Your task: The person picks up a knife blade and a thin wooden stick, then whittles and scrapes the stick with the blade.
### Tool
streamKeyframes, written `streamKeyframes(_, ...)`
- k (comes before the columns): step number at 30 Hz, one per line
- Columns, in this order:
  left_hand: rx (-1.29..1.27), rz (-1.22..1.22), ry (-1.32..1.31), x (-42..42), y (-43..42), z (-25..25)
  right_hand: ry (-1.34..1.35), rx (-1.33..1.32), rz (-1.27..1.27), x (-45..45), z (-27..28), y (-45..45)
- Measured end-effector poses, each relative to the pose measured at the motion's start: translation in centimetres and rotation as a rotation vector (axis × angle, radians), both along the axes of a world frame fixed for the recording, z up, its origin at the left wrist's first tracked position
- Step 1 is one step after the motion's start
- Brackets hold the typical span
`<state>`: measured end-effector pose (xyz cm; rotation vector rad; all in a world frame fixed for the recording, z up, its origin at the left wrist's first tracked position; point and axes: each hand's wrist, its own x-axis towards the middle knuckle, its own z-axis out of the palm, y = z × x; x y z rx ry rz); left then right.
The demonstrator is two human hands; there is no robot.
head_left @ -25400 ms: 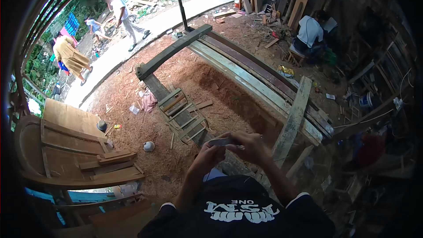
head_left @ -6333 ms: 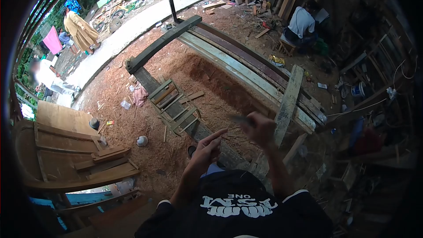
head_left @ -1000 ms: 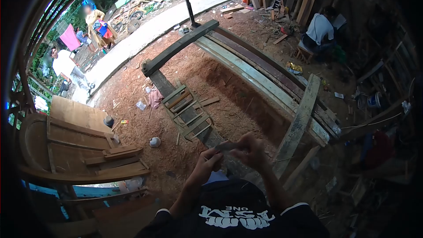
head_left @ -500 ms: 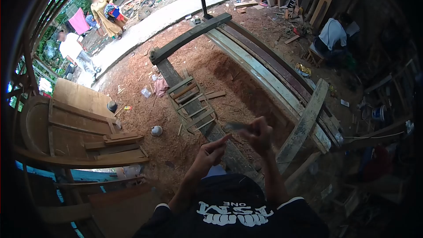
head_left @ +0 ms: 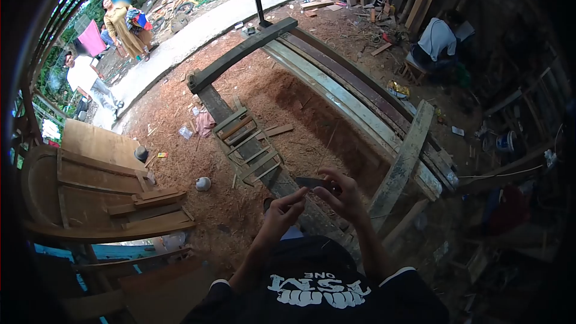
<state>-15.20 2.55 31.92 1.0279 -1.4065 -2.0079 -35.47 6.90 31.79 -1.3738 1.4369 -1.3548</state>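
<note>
My right hand (head_left: 341, 195) is closed around a dark, flat blade-like piece (head_left: 310, 182), which points left; its exact kind is too small to make out. Close by on the left, my left hand (head_left: 283, 213) has its thumb and fingers pressed together, its fingertips at the blade's near side. Whatever it pinches, if anything, is hidden. Under both hands runs a long weathered plank (head_left: 318, 219). A small slatted wooden frame (head_left: 251, 147) lies on this plank, just beyond my hands.
Long painted boards (head_left: 354, 108) stretch along the right, crossed by a slanted plank (head_left: 408, 156). Wooden panels (head_left: 99, 171) and offcuts lie left. Sawdust covers the ground. A person (head_left: 437, 42) sits at the far right; two others stand near the path (head_left: 198, 18).
My right hand has lowered and moved left, bringing the blade nearer my left fingertips. The whole view has shifted slightly left.
</note>
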Motion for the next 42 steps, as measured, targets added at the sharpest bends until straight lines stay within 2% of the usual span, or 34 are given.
streamKeyframes(2, -0.02, -0.005, -0.043, 0.3, 0.0, 0.1, -0.046, 0.029, 0.086, 0.2, 0.8, 0.0)
streamKeyframes(5, 0.087, -0.063, 0.005, 1.0, -0.7, 1.2, -0.164, -0.015, 0.116, 1.0, 0.0, -0.2)
streamKeyframes(8, 0.087, -0.053, 0.043, 0.4, -1.2, 2.5, -0.25, 0.002, 0.123, 1.7, 0.5, -0.4)
streamKeyframes(14, 0.026, -0.051, 0.085, 0.0, -1.6, 3.1, -0.077, -0.09, 0.073, 1.6, 0.0, -0.6)
streamKeyframes(17, 0.018, -0.032, 0.117, 0.4, -0.9, 3.0, -0.171, -0.081, -0.168, 0.5, -0.3, -1.0)
streamKeyframes(21, -0.034, 0.069, 0.028, 1.4, -0.9, 2.5, -0.063, 0.039, -0.049, 0.7, 2.6, -0.5)
streamKeyframes(23, -0.03, 0.035, 0.042, 2.0, -1.2, 1.5, -0.006, 0.053, 0.07, 2.2, 3.2, -0.3)
streamKeyframes(25, -0.002, 0.033, 0.096, 2.1, -1.3, 0.8, 0.016, 0.052, 0.145, 2.7, 1.7, -0.4)
streamKeyframes(28, 0.083, 0.053, 0.217, 2.1, -1.2, 0.8, -0.014, -0.002, 0.108, 2.9, 1.0, -0.6)
streamKeyframes(31, 0.156, 0.03, 0.277, 2.8, -0.9, 1.2, -0.143, -0.103, -0.083, 3.1, -0.9, -1.3)
streamKeyframes(37, 0.148, 0.125, 0.195, 3.7, -0.5, 0.5, -0.143, 0.084, 0.133, 4.0, 1.6, -0.8)
streamKeyframes(40, 0.081, 0.129, 0.158, 3.9, -0.4, -0.4, -0.115, 0.076, 0.201, 5.2, 1.4, -1.1)
streamKeyframes(41, 0.061, 0.142, 0.141, 3.9, -0.4, -0.9, -0.049, -0.017, 0.163, 5.5, 0.1, -1.4)
streamKeyframes(42, 0.04, 0.155, 0.124, 4.0, -0.4, -1.0, -0.098, -0.01, 0.115, 5.6, -0.6, -1.8)
